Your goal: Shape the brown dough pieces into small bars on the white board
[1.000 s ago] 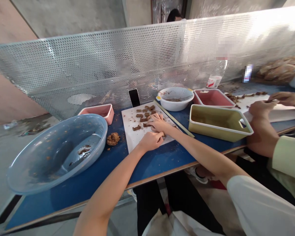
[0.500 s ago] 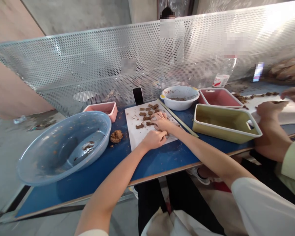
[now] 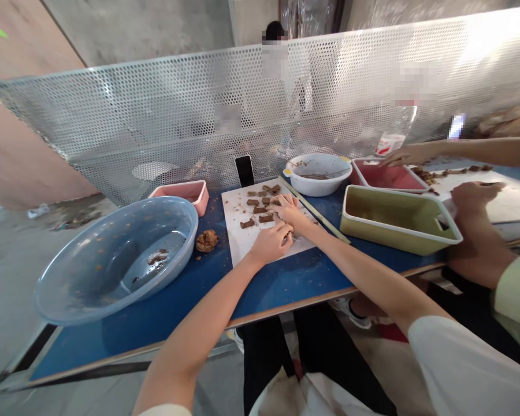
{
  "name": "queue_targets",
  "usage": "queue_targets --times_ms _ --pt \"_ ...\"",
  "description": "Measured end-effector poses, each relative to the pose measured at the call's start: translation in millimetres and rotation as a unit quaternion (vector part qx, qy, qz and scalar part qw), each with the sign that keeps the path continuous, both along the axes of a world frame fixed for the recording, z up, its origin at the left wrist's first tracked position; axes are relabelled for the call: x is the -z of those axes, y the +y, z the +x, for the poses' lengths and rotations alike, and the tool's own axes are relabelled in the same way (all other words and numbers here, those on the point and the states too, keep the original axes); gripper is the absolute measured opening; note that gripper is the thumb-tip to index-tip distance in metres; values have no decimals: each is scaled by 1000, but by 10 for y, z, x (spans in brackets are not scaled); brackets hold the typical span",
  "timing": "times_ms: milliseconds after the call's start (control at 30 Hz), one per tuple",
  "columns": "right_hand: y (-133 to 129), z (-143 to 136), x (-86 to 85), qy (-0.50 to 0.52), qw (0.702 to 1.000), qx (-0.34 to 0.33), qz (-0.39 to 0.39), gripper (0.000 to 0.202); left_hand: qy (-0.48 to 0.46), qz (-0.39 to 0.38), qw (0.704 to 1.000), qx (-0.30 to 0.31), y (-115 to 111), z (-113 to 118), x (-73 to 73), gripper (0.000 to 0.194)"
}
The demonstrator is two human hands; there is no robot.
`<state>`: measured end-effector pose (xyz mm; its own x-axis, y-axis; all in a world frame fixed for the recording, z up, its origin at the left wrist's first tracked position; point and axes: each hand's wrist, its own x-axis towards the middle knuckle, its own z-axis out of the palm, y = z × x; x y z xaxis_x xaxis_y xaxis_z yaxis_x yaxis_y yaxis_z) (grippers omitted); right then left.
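Observation:
Several small brown clay-like blocks [image 3: 260, 210] lie on a white board [image 3: 238, 237] on the blue table. My left hand [image 3: 272, 241] rests over the board's front part, its fingers curled around something too hidden to name. Just beyond it, my right hand [image 3: 289, 211] bends its fingers down beside the blocks, and what its fingertips hold, if anything, is hidden. A brown lump [image 3: 207, 241] sits on the table left of the board. Along the board's right side lies a pale green strip [image 3: 315, 209].
A large blue basin [image 3: 91, 274] and a pink box [image 3: 203, 199] stand left. Behind and right are a white bowl [image 3: 318, 186], a red box [image 3: 390, 176], a green box [image 3: 385, 234] and a bottle [image 3: 395, 130]. A person's arm [image 3: 463, 148] reaches over the red box.
My left fingers have curled slightly upward and in, and my right hand has shifted a little. The other person's far hand has moved left to the red box.

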<state>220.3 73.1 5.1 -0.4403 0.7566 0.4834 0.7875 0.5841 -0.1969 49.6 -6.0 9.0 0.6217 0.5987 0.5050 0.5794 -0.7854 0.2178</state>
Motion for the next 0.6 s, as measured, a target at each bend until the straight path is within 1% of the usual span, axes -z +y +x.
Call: queue_targets --times_ms 100,200,300,400,500,600 --pt "-14 58 -6 47 999 -19 8 44 -68 -8 998 -16 31 -20 -11 22" --pt "-34 79 -24 84 996 -26 14 45 -169 -35 984 -53 96 -65 -16 25" --pt "-49 51 -42 118 992 -11 33 42 -278 -77 953 -89 182 -115 5 28" --pt "-74 29 -65 130 990 -31 53 43 -367 -115 917 -101 260 -153 38 35" --pt "-112 35 -90 116 989 -74 48 43 -416 -131 894 -104 312 -181 56 45" --pt "-128 36 -89 93 988 -112 46 39 -441 -144 880 -104 349 -215 65 43"
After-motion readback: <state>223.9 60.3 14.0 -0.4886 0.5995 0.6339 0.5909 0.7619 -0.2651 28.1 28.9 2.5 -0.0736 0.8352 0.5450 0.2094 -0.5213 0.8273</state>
